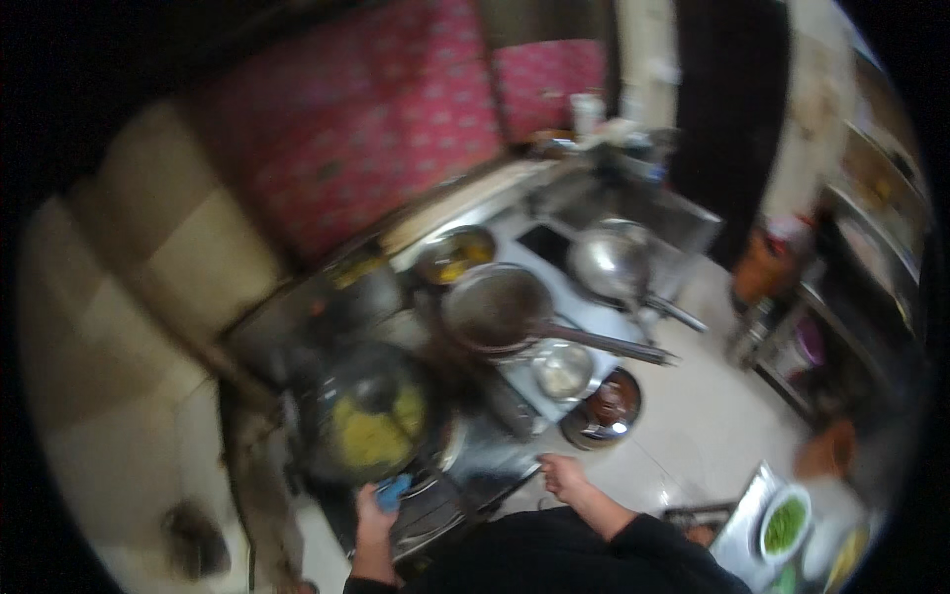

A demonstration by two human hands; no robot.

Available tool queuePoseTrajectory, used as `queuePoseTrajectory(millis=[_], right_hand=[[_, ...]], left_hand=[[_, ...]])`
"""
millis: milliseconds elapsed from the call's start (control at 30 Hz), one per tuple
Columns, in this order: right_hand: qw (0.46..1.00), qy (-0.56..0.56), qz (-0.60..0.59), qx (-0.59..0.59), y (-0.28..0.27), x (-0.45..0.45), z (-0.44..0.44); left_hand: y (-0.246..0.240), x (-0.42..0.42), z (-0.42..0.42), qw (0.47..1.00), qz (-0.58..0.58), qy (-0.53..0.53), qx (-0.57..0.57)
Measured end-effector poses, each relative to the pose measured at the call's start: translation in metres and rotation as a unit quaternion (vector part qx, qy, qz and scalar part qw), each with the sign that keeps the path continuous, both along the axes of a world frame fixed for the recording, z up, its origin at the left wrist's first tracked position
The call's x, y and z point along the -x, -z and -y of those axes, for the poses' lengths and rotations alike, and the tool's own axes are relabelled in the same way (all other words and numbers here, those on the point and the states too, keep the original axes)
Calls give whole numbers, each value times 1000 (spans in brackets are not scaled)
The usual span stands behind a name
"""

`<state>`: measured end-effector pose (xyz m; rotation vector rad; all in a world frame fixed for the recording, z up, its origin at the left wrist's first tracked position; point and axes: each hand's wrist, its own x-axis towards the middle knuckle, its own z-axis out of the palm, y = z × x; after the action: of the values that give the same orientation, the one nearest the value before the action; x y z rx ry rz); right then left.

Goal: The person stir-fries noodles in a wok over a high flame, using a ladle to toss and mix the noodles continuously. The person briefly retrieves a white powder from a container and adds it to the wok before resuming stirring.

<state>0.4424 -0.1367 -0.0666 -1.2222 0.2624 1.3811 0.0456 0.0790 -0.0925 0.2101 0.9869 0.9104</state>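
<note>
My left hand (pixel 376 511) is closed on a blue cloth (pixel 393 491) at the near rim of a large dark wok (pixel 312 431). Yellow food (pixel 371 434) lies in the wok, with the dark bowl of a ladle (pixel 375 393) over it. My right hand (pixel 562 477) is at the right near edge of the metal stove top (pixel 493 449), fingers curled; blur hides whether it holds anything. Beyond it stands a round metal pot (pixel 620 405) with reddish-brown contents.
A long-handled brown pan (pixel 499 304), a shiny metal pan (pixel 610 260), a small metal bowl (pixel 562 369) and a bowl of yellow pieces (pixel 456 254) stand beyond the wok. At lower right, a white bowl of chopped greens (pixel 784 522) rests on a metal tray (pixel 742 512).
</note>
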Motion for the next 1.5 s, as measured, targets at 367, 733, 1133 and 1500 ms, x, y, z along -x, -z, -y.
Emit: queuePoseTrajectory(millis=[367, 733, 1133, 1500], right_hand=[[997, -59, -42, -17, 8, 5, -12], [994, -88, -52, 25, 7, 4, -16], [992, -98, -68, 29, 17, 4, -14], [991, -107, -84, 15, 15, 7, -14]], left_hand=[[-63, -36, 23, 995, -46, -80, 32], [-51, -31, 24, 995, -75, -58, 8], [-4, -19, 19, 996, -57, -29, -66], [104, 15, 3, 798, -426, 112, -412]])
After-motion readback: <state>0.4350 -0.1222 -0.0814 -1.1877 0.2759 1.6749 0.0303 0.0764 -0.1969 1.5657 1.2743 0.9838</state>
